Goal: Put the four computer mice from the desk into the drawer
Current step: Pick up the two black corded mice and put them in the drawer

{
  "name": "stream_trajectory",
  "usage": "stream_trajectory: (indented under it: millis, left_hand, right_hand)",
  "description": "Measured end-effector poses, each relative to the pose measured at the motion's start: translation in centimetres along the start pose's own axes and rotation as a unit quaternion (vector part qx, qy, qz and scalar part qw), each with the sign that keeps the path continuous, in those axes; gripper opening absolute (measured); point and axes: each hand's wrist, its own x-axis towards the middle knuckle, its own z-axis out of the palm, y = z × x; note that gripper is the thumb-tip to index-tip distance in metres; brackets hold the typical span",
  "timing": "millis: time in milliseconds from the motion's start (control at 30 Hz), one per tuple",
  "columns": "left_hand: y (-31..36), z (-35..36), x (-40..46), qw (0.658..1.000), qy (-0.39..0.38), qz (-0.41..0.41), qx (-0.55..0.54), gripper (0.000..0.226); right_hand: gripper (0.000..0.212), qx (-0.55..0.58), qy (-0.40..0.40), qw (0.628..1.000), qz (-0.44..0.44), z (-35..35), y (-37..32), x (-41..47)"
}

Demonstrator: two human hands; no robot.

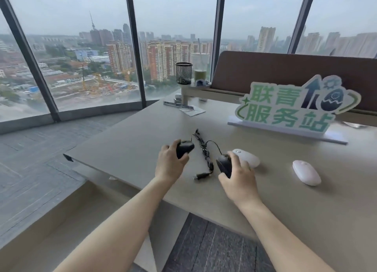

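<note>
While all four mice are in view on or just over the desk (130, 133), I judge the task to be at its very start: nothing has reached a drawer, and no drawer shows anywhere in my head view.

My left hand (170, 163) is wrapped around the left black mouse (184, 148), fingers over its far side and thumb on the near side, so that grip is closed on it. My right hand (237, 177) is closed on the right black mouse (224, 164), thumb at its near end and fingers curled over the top. Whether either mouse has left the surface I cannot tell from this angle.

Between the two hands lies a bundled black cable (204, 151) ending in a plug (199, 176) that rests flat on the desk; it appears to run to the right-hand mouse, so I expect it will trail when that one comes up.

Untouched are the two pale ones: the white mouse (247, 158), just behind my right fingers, and the pink mouse (306, 172), well apart to the right, both flat on the desk in front of the green sign (289, 108).

So I count zero stowed, two in hand, two waiting, and the drawer yet to be found.
</note>
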Motion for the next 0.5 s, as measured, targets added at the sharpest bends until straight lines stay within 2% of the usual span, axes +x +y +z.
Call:
stream_trajectory:
  millis: [100, 233, 367, 500]
  left_hand:
    - [0.8, -5.7, -1.6, 0.995, 0.082, 0.045, -0.039, 0.051]
    - [2.1, -14.3, -4.0, 0.98, 0.167, 0.102, -0.031, 0.049]
    - [1.8, -21.6, -6.5, 0.971, 0.212, 0.113, 0.004, 0.05]
    - [-1.5, -25.8, -9.5, 0.972, 0.211, 0.087, 0.047, 0.05]
  right_hand:
    - [0.062, 0.122, 0.051, 0.989, -0.065, -1.5, -3.9, -0.8]
    - [0.062, 0.268, 0.088, 0.952, -0.118, -3.6, -11.0, -2.5]
    - [0.06, 0.354, 0.058, 0.924, -0.133, -4.0, -17.3, -4.8]
    - [0.058, 0.394, -0.003, 0.91, -0.128, -1.4, -21.1, -7.4]
